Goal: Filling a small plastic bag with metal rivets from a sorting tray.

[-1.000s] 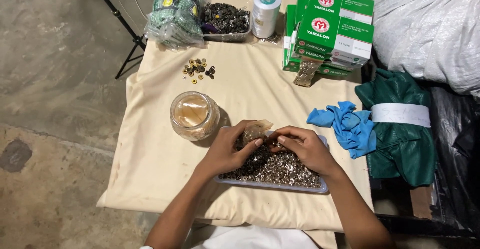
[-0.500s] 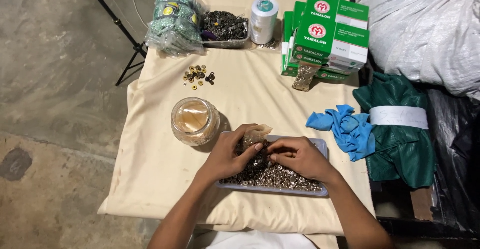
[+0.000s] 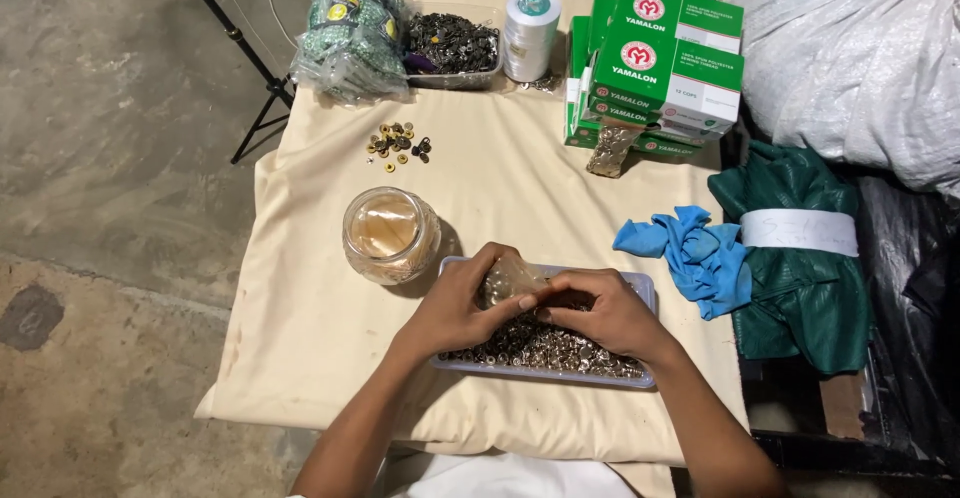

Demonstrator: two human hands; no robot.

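Note:
A shallow clear tray (image 3: 600,376) full of small silver metal fasteners lies on the cream tablecloth (image 3: 300,288) near the front edge. Over it my left hand (image 3: 455,303) holds a small clear plastic bag (image 3: 510,280) by its near side. My right hand (image 3: 600,308) touches the bag's mouth with its fingertips closed together; whether it holds fasteners I cannot tell. An open clear plastic jar (image 3: 390,235) stands just left of my left hand.
A loose heap of brass and dark fasteners (image 3: 398,145) lies mid-table. At the back are green packets in plastic (image 3: 350,28), a tray of dark metal parts (image 3: 455,46), a white thread spool (image 3: 530,20) and stacked green boxes (image 3: 660,63). Blue cloth (image 3: 690,253) and green fabric (image 3: 800,258) lie right.
Both hands stay over the tray. The right hand's fingers have come up from the fasteners to the bag's mouth.

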